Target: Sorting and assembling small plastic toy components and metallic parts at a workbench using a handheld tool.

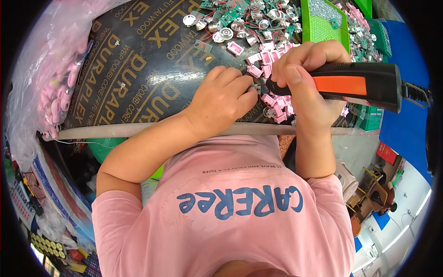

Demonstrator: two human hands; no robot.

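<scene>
My right hand (307, 78) is wrapped round a black and orange corded electric screwdriver (355, 85), which lies nearly level with its front end pointing left. My left hand (221, 99) is closed just left of that end, its fingertips pinched together over the bench. Whatever sits between those fingertips is small and mostly hidden. Around both hands lie small pink plastic housings (279, 111), some with metal or circuit parts showing. One pink housing (235, 48) rests apart from the heap, beyond my left hand.
Silver reflector cups (237, 25) with red wires and green circuit boards (228, 16) pile at the far side. A bright green tray (323, 34) stands far right, beside another heap of parts. Pink pieces fill a clear plastic bag (50, 99) at left. The dark printed board (152, 87) covers the bench.
</scene>
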